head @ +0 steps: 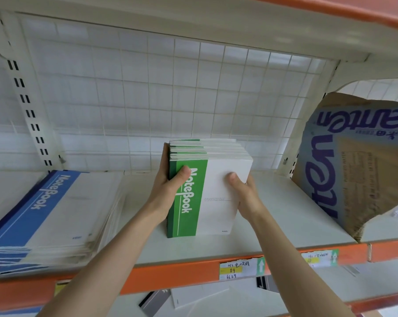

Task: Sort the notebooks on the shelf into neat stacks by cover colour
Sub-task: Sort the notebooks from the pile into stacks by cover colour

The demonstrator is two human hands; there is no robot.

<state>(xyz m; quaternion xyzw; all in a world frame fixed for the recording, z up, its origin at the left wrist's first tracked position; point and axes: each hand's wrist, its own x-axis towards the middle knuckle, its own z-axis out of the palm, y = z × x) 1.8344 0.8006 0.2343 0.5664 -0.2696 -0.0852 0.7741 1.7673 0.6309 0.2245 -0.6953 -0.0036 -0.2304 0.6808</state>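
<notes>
Left hand (pixel 168 191) and right hand (pixel 248 197), each grip curled round the blocky, smooth-covered stack of green notebooks (pixel 216 207)

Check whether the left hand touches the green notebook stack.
Touching. Head view: the left hand grips the green notebook stack, its thumb lying on the top cover.

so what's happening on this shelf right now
A person is sorting notebooks. The left hand and right hand grip a stack of green notebooks from either side, thumbs on the top cover, at the middle of the shelf. A stack of blue notebooks lies to the left, apart from it. A torn cardboard box stands at the right.
</notes>
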